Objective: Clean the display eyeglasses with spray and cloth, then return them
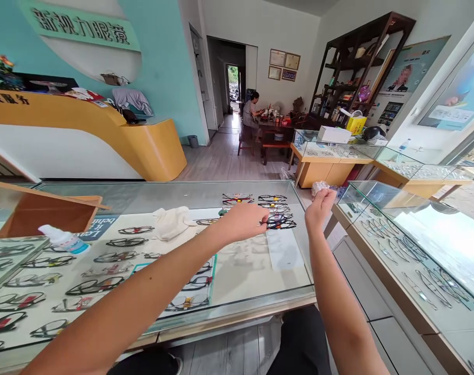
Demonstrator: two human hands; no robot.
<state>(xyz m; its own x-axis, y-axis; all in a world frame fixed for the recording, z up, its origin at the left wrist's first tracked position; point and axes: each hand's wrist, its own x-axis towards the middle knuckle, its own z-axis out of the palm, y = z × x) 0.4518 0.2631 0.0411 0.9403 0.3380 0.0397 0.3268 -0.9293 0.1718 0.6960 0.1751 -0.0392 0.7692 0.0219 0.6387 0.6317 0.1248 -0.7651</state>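
Note:
My left hand (248, 219) reaches across the glass display counter (256, 271), its fingers closed on a pair of dark-framed eyeglasses (281, 225). More eyeglasses (237, 198) lie in short rows just beyond that hand. My right hand (320, 208) is raised past the counter's right end, fingers curled shut. A crumpled whitish thing (320, 186) shows at its fingertips; whether the hand holds it I cannot tell. A pale cloth (172, 223) lies bunched to the left of my left hand. Farther left, a white spray bottle with a blue label (64, 239) lies tilted on the counter.
Several rows of eyeglasses (94, 285) fill the counter's left side, near a teal-edged tray (212, 284). An open wooden box (49, 211) stands at far left. Another glass case (401, 260) runs along the right. A person (251, 110) sits at a table in back.

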